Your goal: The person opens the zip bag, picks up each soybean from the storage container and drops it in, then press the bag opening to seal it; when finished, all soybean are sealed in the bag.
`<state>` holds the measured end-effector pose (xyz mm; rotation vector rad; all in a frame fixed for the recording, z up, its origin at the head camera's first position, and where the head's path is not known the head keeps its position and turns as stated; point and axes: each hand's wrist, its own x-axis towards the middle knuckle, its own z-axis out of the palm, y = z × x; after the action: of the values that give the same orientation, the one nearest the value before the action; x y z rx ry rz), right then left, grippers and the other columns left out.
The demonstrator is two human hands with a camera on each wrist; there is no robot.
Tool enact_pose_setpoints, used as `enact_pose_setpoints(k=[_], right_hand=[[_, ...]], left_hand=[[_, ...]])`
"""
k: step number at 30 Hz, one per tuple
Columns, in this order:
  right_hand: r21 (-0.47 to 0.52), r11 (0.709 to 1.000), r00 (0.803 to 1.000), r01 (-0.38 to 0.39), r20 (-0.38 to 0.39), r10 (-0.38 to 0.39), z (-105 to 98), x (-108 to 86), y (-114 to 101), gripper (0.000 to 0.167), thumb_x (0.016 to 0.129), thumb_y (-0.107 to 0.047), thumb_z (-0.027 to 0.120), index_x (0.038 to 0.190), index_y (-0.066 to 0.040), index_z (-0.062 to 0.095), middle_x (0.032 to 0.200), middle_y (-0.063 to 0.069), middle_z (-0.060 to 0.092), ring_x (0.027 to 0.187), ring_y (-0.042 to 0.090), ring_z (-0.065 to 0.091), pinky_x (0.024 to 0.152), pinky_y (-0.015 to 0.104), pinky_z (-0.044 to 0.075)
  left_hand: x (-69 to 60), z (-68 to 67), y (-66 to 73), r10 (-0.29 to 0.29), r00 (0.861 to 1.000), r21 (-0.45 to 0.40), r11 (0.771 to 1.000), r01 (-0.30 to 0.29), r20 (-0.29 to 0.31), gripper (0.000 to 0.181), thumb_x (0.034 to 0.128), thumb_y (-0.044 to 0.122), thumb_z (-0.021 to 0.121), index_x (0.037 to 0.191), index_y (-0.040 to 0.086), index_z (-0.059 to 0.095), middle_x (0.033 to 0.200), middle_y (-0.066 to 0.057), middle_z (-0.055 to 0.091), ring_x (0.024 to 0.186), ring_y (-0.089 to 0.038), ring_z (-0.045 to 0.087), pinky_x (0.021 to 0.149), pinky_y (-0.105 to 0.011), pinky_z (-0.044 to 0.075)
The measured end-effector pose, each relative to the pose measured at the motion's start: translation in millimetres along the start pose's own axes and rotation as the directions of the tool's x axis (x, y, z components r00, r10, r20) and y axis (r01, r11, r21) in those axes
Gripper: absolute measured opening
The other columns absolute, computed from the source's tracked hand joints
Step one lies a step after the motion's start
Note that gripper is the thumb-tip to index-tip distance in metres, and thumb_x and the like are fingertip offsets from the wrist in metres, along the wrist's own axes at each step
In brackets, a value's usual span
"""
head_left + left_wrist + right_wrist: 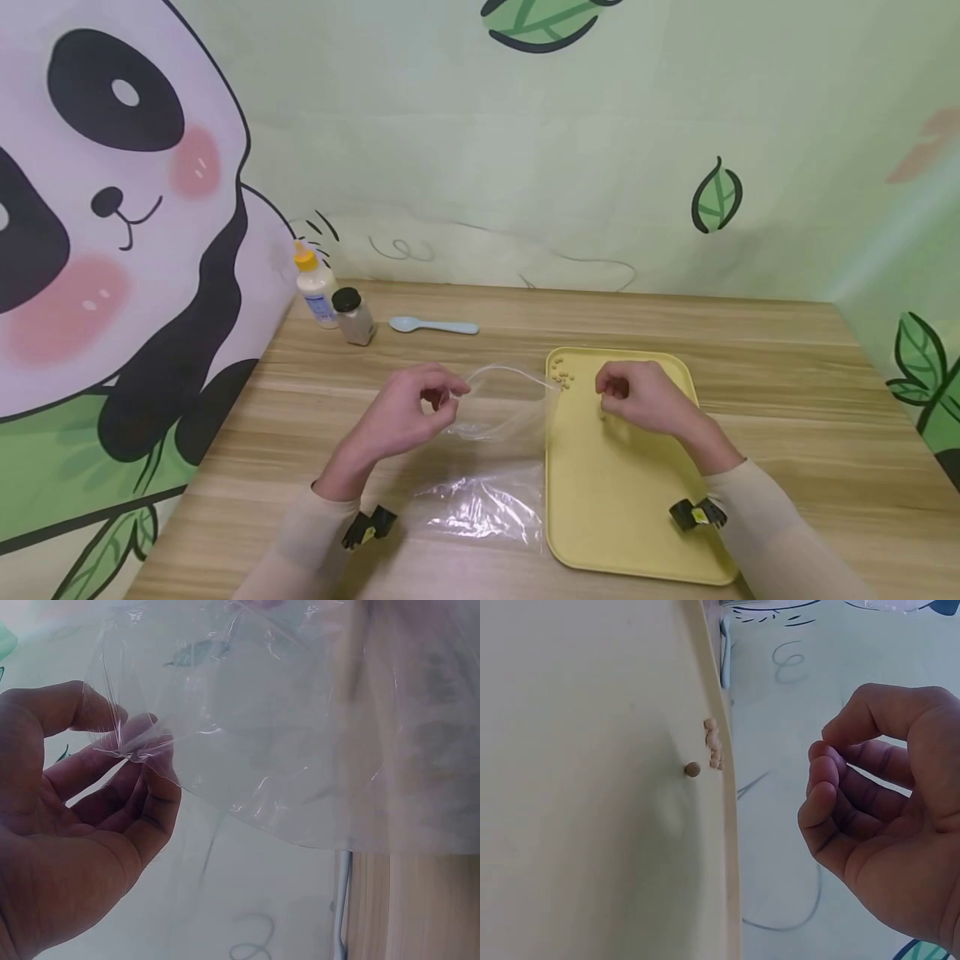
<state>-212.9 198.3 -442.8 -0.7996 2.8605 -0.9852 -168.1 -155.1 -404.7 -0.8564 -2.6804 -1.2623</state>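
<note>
My left hand [408, 412] [82, 810] pinches the edge of a clear plastic bag [487, 504] [262, 735], whose mouth gapes toward the yellow tray [615, 500] [570, 825]. Over the tray's upper part is my right hand [645, 400] [900, 810], thumb and index tips touching, other fingers curled. Nothing shows between those tips; a tiny thing could be hidden there. Several small tan beans [562, 381] [714, 742] lie in the tray's back left corner. A single bean [692, 769] sits apart from them on the tray.
Behind my left hand a light blue spoon [442, 327] lies on the wooden table [780, 375]. To its left stand a black-lidded jar [355, 321] and a white bottle with a yellow cap [317, 292]. A painted wall [450, 150] rises behind the table.
</note>
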Motion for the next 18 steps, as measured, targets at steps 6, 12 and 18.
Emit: enact_pose_setpoints(k=[6, 12, 18], right_hand=[[0.009, 1.000, 0.999, 0.027, -0.046, -0.026, -2, 3.9, -6, 0.012, 0.077, -0.003, 0.061, 0.082, -0.013, 0.066, 0.071, -0.007, 0.060, 0.064, 0.006, 0.053, 0.057, 0.021, 0.047], [0.026, 0.998, 0.996, 0.055, -0.065, -0.053, -4, 6.7, -15, 0.011, 0.079, -0.003, 0.062, 0.083, -0.012, 0.067, 0.072, -0.006, 0.061, 0.065, 0.007, 0.053, 0.058, 0.021, 0.048], [0.030, 0.995, 0.992, 0.090, -0.087, -0.087, -6, 8.9, -24, 0.012, 0.080, -0.001, 0.062, 0.084, -0.011, 0.068, 0.074, -0.005, 0.062, 0.066, 0.008, 0.053, 0.059, 0.022, 0.048]], left_hand=[[0.8, -1.8, 1.8, 0.008, 1.000, 0.010, 1.000, -0.008, -0.006, 0.024, 0.0794, -0.001, 0.064, 0.100, 0.005, 0.073, 0.089, -0.005, 0.069, 0.074, -0.009, 0.058, 0.069, -0.025, 0.056], [0.6, -2.4, 0.7, 0.008, 1.000, 0.010, 1.000, -0.008, -0.003, 0.023, 0.0794, -0.001, 0.064, 0.100, 0.004, 0.073, 0.091, -0.009, 0.070, 0.074, -0.009, 0.058, 0.069, -0.023, 0.056], [-0.2, -1.9, 0.1, 0.003, 1.000, 0.010, 1.000, -0.003, -0.002, 0.023, 0.0795, 0.000, 0.063, 0.100, 0.004, 0.072, 0.091, -0.010, 0.070, 0.074, -0.009, 0.058, 0.068, -0.026, 0.057]])
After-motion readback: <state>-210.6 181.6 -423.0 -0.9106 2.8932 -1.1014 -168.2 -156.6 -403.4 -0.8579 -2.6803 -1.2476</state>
